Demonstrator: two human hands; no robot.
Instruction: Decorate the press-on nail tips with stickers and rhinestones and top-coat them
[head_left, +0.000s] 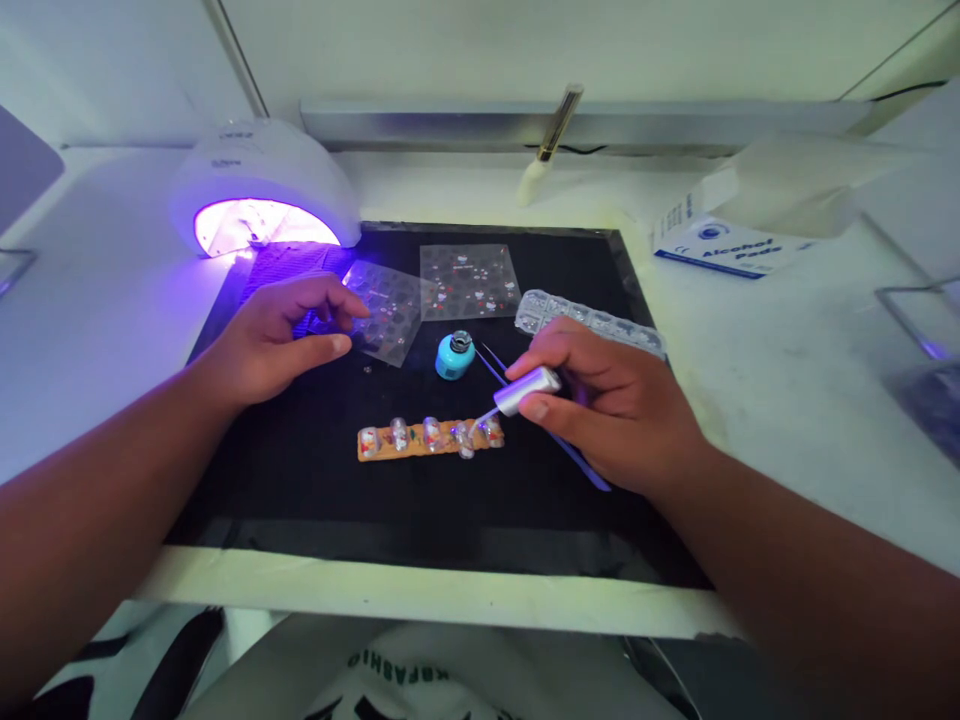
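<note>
My right hand (600,405) grips the silver cap of a nail polish brush (525,390); the brush tip touches a press-on nail (466,440) near the right end of an orange strip (412,450). Several decorated clear nails stand in a row on that strip. An open turquoise polish bottle (454,357) is upright behind it. My left hand (289,335) hovers with thumb and fingers apart, holding nothing, beside a clear sticker sheet (390,315). Blue tweezers (577,460) lie partly beneath my right hand.
A white nail lamp (262,180) glows purple at the back left. Another sticker sheet (469,282) and a clear compartment case (592,322) lie on the black mat (315,500). Farther back are a gold-capped tube (553,140) and an alcohol pads box (727,245).
</note>
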